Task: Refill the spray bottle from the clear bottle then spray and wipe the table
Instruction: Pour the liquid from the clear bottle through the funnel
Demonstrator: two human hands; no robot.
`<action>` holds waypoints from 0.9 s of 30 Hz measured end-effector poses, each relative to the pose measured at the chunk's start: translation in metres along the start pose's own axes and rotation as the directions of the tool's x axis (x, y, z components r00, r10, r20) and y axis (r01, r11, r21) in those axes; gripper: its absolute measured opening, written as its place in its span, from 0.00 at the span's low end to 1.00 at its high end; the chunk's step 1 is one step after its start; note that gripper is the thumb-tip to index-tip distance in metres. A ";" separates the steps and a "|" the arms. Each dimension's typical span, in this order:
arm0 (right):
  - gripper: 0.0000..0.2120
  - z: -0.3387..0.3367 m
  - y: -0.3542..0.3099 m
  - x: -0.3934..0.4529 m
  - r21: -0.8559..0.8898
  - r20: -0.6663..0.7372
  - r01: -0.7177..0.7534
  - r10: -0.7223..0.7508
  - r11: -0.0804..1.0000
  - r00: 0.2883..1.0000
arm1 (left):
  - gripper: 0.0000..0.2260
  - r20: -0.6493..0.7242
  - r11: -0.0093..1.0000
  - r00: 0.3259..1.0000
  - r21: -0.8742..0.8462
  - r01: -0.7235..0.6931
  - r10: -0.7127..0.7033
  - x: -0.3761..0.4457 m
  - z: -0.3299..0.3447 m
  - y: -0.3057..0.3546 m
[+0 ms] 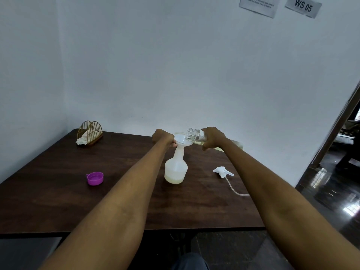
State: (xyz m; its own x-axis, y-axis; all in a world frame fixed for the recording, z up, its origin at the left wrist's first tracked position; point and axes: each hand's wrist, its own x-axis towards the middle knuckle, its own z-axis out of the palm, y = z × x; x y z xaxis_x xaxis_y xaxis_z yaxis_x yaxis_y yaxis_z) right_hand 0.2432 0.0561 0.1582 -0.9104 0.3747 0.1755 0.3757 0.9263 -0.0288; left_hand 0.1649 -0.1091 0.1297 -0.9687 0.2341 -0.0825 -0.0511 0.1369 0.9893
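I see a dark wooden table (58, 201); on it stand the spray bottle (176, 170) at centre, a purple cap (95, 178) left, the sprayer head (222, 171) right, and a gold napkin holder (90, 134) upper left.

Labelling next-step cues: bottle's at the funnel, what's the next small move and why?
Probably tip the clear plastic bottle a little further. The right hand holds it nearly level, mouth over the white funnel that the left hand steadies, and the translucent white spray bottle shows liquid only near its base.
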 end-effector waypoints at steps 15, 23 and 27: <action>0.22 -0.003 -0.002 0.002 -0.012 -0.002 -0.004 0.004 1.000 1.000 | 0.05 0.011 1.000 1.000 -0.014 0.003 -0.003 0.001 0.001 0.001; 0.19 -0.001 -0.002 0.003 -0.016 -0.004 -0.007 0.007 1.000 1.000 | 0.05 0.012 1.000 1.000 -0.020 -0.003 0.003 0.003 0.002 -0.001; 0.18 -0.002 -0.003 0.002 -0.011 0.003 -0.003 0.003 1.000 1.000 | 0.06 0.011 1.000 1.000 -0.024 0.010 -0.010 0.006 0.002 -0.001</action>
State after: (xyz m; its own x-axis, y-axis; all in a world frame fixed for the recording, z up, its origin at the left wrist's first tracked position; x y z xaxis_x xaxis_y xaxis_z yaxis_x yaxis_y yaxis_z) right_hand 0.2406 0.0542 0.1604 -0.9096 0.3780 0.1723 0.3807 0.9245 -0.0188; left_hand 0.1600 -0.1065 0.1276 -0.9655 0.2431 -0.0932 -0.0665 0.1159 0.9910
